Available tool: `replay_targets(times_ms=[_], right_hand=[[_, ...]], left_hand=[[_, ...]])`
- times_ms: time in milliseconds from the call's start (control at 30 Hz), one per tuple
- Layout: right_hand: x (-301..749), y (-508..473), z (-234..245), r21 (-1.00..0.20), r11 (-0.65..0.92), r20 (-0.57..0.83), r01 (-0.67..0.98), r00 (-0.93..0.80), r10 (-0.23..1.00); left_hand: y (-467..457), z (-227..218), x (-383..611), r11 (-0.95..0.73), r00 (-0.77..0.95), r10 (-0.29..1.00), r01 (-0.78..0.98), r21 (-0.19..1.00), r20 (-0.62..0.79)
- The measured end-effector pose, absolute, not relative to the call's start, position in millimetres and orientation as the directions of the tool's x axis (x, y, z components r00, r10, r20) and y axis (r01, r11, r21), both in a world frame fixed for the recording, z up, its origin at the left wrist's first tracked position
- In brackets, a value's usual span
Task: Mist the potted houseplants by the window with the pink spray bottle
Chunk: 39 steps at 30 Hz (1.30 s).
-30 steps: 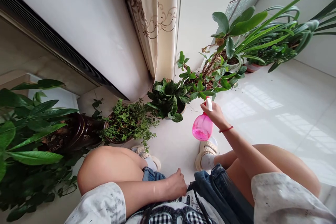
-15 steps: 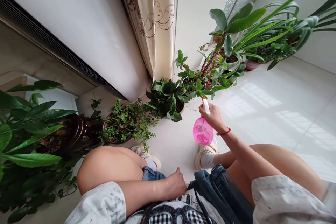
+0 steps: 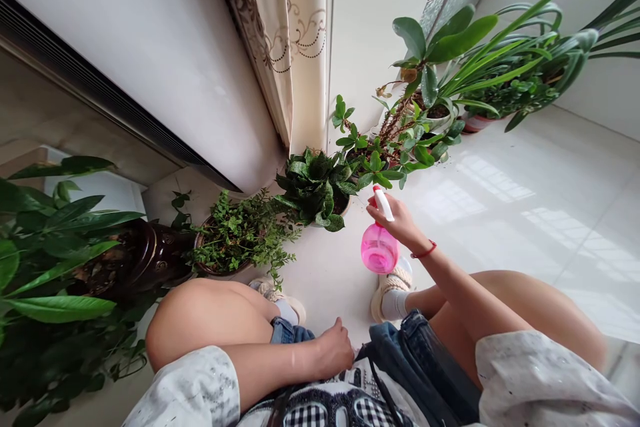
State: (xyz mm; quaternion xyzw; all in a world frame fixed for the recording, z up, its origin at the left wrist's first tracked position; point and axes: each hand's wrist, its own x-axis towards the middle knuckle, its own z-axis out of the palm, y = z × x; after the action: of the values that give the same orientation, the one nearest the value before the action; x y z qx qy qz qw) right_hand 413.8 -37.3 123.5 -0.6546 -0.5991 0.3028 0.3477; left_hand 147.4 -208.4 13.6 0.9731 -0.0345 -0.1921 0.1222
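My right hand (image 3: 400, 222) is wrapped round the neck of a pink see-through spray bottle (image 3: 379, 250) with a white and red trigger head. The bottle hangs above the floor, near my right shoe (image 3: 390, 290). Just beyond its nozzle is a thorny-stemmed plant (image 3: 385, 147) with green leaves, and to its left a dark-leaved potted plant (image 3: 317, 187). My left hand (image 3: 333, 350) rests at my lap with curled fingers; whether anything is inside them is hidden.
A bushy small-leaved plant (image 3: 237, 233) and a brown glazed pot (image 3: 163, 253) stand on the left. Behind them are a tall white appliance (image 3: 165, 47) and a cream curtain (image 3: 307, 80). Strap-leaved plants (image 3: 530, 60) line the back right, beside the pale tiled floor (image 3: 520, 213).
My right hand has moved slightly left with the spray bottle, whose head now tilts more. The whole view has shifted a little; my left hand stays at my lap.
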Motion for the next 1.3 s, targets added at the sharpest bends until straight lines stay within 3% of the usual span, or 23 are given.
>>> replay_targets(times_ms=[100, 367, 500, 700, 1067, 1300], right_hand=[[401.9, -39.6, 124.9, -0.82, 0.021, 0.013, 0.572, -0.018, 1.0], [374.9, -40.6, 136.2, -0.823, 0.003, -0.063, 0.568, -0.098, 0.993], [365.2, -35.3, 138.3, -0.797, 0.012, -0.028, 0.604, -0.056, 0.998], [348.8, -27.1, 141.2, -0.804, -0.089, -0.123, 0.588, -0.017, 0.992], [318.0, -23.0, 134.2, -0.809, -0.054, -0.098, 0.585, -0.043, 0.994], [306.4, -23.5, 130.1, -0.761, -0.027, -0.094, 0.648, -0.07, 0.993]], left_hand=[[-207.9, 15.8, 147.3, -0.969, 0.926, -0.111, -0.02, 0.247, -0.361], [-210.6, 12.4, 149.0, -0.971, 0.92, -0.109, -0.017, 0.24, -0.377], [-217.5, -0.3, 146.6, -0.977, 0.943, -0.067, 0.004, 0.212, -0.327], [-226.2, -15.0, 140.1, -0.994, 0.987, 0.023, 0.04, 0.104, -0.161], [-238.7, -52.0, 149.7, -0.984, 0.98, 0.041, 0.074, 0.161, -0.197], [-239.9, -55.3, 146.0, -0.985, 0.993, 0.091, 0.1, 0.141, -0.074]])
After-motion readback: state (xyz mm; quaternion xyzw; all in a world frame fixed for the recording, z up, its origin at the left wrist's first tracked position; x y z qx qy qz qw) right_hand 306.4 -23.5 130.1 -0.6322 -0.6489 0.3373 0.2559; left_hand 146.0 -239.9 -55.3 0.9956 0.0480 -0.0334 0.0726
